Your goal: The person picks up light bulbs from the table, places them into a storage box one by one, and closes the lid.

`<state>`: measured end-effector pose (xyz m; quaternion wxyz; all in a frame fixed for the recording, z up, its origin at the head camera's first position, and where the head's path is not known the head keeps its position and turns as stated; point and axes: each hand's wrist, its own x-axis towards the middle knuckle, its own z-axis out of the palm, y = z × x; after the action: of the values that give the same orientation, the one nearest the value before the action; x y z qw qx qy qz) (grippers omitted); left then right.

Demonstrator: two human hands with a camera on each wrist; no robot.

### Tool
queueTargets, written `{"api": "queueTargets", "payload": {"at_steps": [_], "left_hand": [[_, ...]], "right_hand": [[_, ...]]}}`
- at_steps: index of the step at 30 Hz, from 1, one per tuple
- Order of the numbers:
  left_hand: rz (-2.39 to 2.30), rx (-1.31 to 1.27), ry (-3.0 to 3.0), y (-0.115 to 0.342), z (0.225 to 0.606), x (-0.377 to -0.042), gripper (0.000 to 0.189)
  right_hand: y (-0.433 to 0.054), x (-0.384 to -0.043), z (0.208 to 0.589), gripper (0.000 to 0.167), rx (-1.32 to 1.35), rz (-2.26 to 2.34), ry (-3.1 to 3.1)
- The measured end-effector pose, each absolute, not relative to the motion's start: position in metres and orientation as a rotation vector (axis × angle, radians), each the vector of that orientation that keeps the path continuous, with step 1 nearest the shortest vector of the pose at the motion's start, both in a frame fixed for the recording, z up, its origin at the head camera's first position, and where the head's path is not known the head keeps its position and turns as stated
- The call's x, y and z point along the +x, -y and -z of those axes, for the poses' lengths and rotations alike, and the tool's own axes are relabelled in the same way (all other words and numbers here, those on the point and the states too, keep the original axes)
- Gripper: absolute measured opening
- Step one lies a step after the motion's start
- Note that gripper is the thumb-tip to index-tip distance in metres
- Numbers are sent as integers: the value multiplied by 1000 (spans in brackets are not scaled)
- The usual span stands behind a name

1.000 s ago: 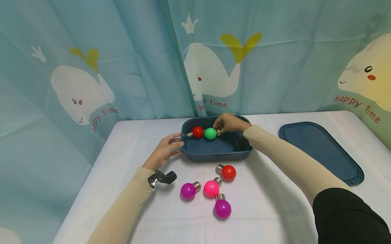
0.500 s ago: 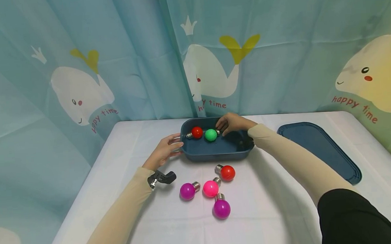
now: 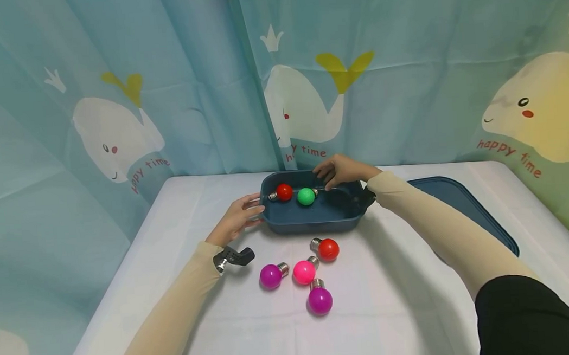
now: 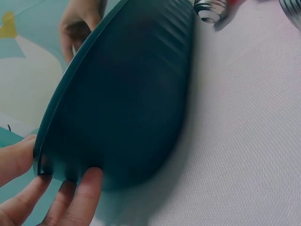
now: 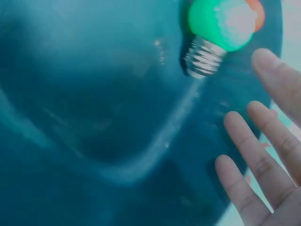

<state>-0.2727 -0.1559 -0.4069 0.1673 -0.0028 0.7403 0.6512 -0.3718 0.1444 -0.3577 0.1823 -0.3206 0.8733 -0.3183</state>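
Hanging loose, our right hand (image 3: 344, 170) is just beside the green bulb (image 3: 306, 197). Our left hand (image 3: 234, 218), fingers extended, touches its bin (image 3: 312, 227).

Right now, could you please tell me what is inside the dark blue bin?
A red light bulb and a green light bulb lie inside the bin. In the head view, the right hand hides the bin's far right corner.

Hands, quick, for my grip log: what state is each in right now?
Left hand: open, fingers touching the bin.
Right hand: open, holding nothing.
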Motion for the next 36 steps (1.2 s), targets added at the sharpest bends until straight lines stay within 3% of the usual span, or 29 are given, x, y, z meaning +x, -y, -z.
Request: {"api": "queueTargets", "payload": {"at_steps": [21,36], "left_hand": [[-1856,-53,-2101,157,407,-277,56],[-1855,-24,-2092,155,405,-274,57]], "right_hand": [[-158,-320,301,60,-1040,812,-2629],[-170,-269,290,62,-1152,791,-2622]]}}
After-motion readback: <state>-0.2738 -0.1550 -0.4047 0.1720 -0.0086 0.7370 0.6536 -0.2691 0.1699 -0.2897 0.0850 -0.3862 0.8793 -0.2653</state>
